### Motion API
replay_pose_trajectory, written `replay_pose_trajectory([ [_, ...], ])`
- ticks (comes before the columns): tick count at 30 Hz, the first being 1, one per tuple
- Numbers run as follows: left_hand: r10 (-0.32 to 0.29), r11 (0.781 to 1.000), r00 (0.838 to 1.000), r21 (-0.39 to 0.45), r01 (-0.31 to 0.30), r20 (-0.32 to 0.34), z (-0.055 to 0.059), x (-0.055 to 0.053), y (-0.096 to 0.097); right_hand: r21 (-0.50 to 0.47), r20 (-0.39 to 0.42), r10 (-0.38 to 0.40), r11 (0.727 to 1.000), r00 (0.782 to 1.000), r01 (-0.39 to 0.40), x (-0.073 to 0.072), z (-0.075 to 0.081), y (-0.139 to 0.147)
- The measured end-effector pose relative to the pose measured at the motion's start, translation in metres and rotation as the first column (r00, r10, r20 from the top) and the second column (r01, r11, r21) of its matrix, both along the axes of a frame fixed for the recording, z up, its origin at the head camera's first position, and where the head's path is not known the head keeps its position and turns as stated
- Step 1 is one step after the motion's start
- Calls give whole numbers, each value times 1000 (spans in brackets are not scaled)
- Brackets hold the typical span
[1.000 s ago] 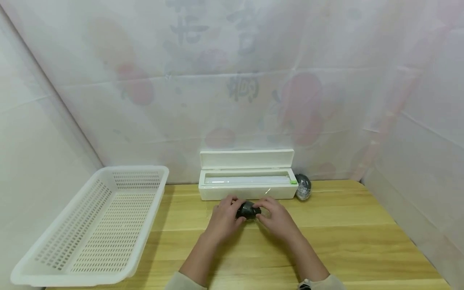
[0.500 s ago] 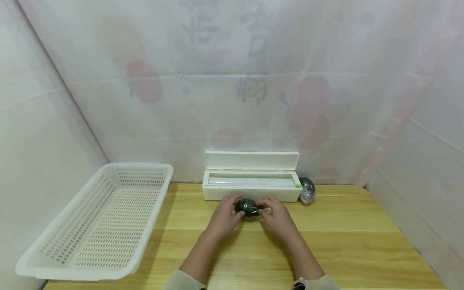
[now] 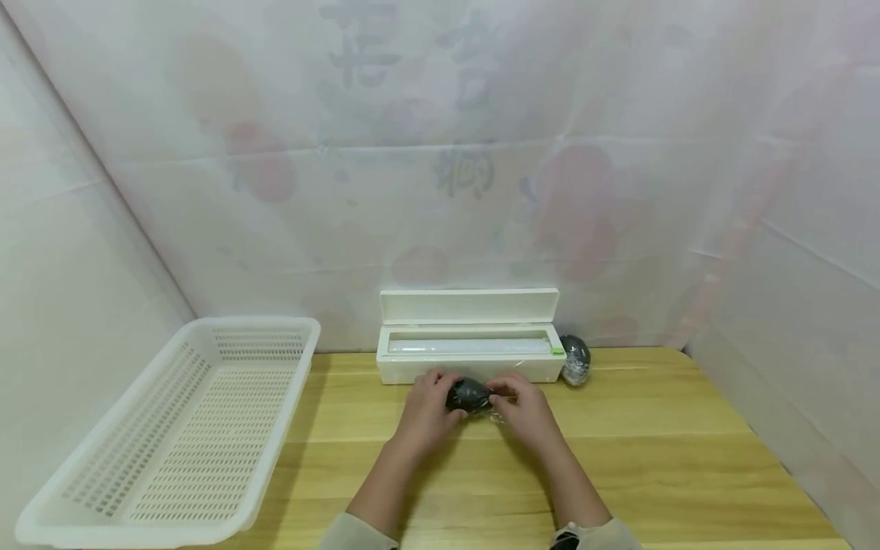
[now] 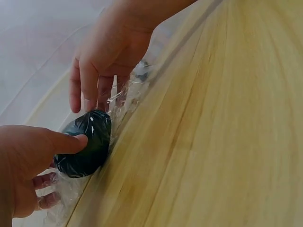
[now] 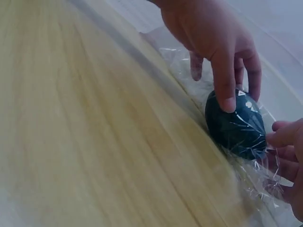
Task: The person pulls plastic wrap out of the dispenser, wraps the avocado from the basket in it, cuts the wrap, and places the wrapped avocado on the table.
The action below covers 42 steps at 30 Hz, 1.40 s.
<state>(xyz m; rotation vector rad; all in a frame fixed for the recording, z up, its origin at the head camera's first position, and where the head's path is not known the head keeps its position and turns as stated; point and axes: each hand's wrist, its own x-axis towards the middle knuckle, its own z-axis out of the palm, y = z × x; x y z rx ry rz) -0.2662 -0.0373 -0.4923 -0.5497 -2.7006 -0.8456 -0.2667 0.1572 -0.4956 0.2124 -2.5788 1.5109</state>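
A dark green, egg-shaped avocado (image 3: 467, 395) lies on its side on the table, with clear cling film (image 5: 262, 182) around it. My left hand (image 3: 426, 409) grips its left end; in the left wrist view the thumb (image 4: 71, 143) presses on top. At the other end, my right hand (image 3: 528, 411) pinches the gathered film between thumb and fingers, close against the avocado. Loose, crumpled film spreads below the right fingers in the right wrist view. The avocado's underside is hidden.
Just behind the hands stands a white cling film box (image 3: 470, 372), lid raised, a roll inside. Another wrapped avocado (image 3: 575, 360) sits against its right end. A white perforated basket (image 3: 275, 428) is at the left of the wooden table (image 3: 653, 458). Fabric walls enclose the table.
The right fingers have drawn the film together at the avocado's right end, where it now looks bunched. The left hand keeps its grip. The head view has shifted slightly.
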Motion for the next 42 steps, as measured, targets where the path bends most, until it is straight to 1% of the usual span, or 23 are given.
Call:
replay_pose_trajectory([
  [3,10,1000,1000,-20,-10,-10,-1,-1,0,-37,30,-22,999,999,24,-1,-1,0],
  [5,8,1000,1000,-30,-8,-12,-2,-1,-1,-37,18,-22,999,1000,22,-2,-3,0],
  [7,3,999,1000,-33,-3,-14,-3,-2,-1,-9,-21,3,1000,1000,-4,-2,-5,0],
  [9,-2,999,1000,-40,2,-15,-3,-2,-1,45,-62,25,999,998,-22,-2,-6,-1],
  [12,-13,999,1000,-45,12,-26,-3,-4,-1,132,-106,37,991,994,-23,-3,-7,-2],
  [16,-20,999,999,-51,18,-32,-1,-4,-1,179,-107,34,984,994,-14,-2,-8,-3],
  [23,-17,999,1000,-35,16,-9,-2,-4,-1,238,-124,62,971,990,-31,-2,-7,-5],
  [27,-4,1000,1000,-26,4,-4,-3,-3,-1,251,-129,60,968,990,-26,-2,-7,-6],
  [30,-7,1000,1000,-29,6,-8,-3,-4,-2,247,-130,57,969,990,-23,-2,-7,-5],
  [36,-4,1000,1000,-7,3,-2,-2,-8,-6,206,-124,50,978,991,-24,-2,-7,-3],
  [40,34,999,999,22,-34,4,-1,-9,-8,193,-111,49,981,993,-27,-2,-7,-3],
  [42,51,998,998,34,-50,-28,-2,-9,-10,193,-108,50,981,993,-28,-1,-7,-4],
])
